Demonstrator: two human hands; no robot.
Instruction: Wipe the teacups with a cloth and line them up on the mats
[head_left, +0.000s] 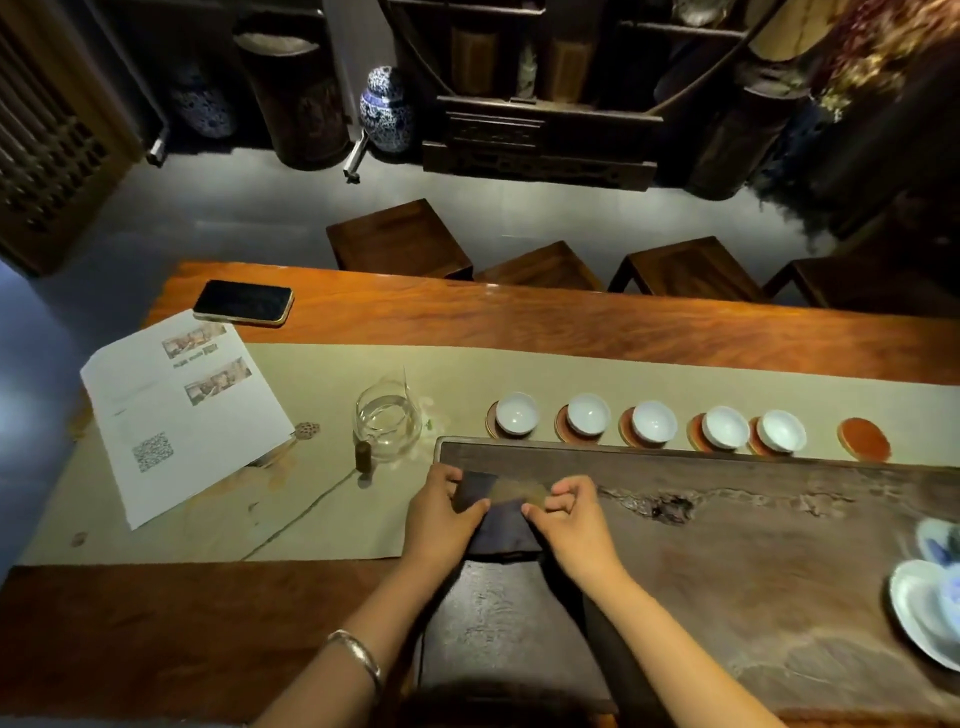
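Both of your hands are on the dark cloth (498, 519), which lies folded on the near-left end of the dark wooden tea tray (727, 545) on the counter (519, 317). Your left hand (441, 512) has its grip closed on the cloth's left edge, thumb over the top; your right hand (569, 514) pinches the right edge with curled fingers. At about 12 to 2 o'clock from the cloth, five white teacups (652, 422) stand in a row on the pale runner (322, 374) just beyond the tray's far rim — each sits on a round reddish mat (631, 435), though the cups ride toward the far right of their mats rather than dead centre. A sixth mat (864, 439) lies bare at the right end of the row, apart from the last cup. At 11 o'clock a glass pitcher (387, 423) stands on the runner, with a small dark cylinder (363, 457) just beside it. Further out at 10 o'clock lie a printed sheet (182, 410) and a phone (243, 302). White and blue porcelain (930, 608) sits at 3 o'clock on the tray's right end.
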